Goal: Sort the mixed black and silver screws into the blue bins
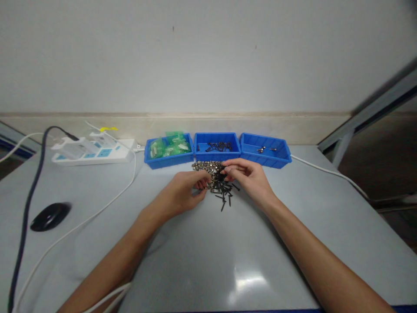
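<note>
A mixed pile of screws [216, 174], silver and brassy at the back and black toward the front, lies on the grey table. At its left edge is my left hand [189, 187], fingers curled in and thumb against them; what they hold, if anything, is hidden. From the right, my right hand [246, 174] reaches into the pile with thumb and fingertips pinched among the black screws. Whatever sits between those tips is too small to make out. Several loose black screws [227, 201] lie in front of the pile.
Behind the pile stand three blue bins: the left bin [169, 163] with green-tinted bags, the middle bin [216, 154] with black screws, the right bin [276, 162] with a few silver screws. At left are a power strip [125, 155], cables and a black mouse [50, 216]. A wall rises behind.
</note>
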`<state>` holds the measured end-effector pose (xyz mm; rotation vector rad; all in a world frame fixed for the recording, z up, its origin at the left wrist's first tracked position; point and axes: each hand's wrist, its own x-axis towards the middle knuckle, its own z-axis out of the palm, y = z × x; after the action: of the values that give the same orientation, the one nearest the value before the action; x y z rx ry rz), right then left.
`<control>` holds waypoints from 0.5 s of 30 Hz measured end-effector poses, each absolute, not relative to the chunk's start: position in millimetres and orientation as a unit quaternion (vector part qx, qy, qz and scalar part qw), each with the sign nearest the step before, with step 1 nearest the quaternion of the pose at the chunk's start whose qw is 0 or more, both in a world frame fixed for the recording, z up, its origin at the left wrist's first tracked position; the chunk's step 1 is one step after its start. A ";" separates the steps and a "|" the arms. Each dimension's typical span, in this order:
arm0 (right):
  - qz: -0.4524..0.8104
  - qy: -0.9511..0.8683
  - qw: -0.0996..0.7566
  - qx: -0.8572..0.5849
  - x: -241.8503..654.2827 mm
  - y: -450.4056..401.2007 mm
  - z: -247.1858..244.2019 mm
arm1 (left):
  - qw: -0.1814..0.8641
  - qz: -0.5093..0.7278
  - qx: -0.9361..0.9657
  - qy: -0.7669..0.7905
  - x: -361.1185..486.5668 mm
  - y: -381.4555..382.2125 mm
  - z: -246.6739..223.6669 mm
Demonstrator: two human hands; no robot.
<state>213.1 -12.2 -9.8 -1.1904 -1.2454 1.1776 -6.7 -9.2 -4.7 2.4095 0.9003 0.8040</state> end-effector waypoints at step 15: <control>0.644 -0.478 0.425 -0.419 211.2 -18.6 -4.1 | 0.340 0.445 0.746 0.361 7.2 -17.1 0.2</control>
<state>211.2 -18.6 -4.1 -1.0474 -1.1953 1.6111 7.2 -17.1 0.2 1.9408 0.9382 1.1582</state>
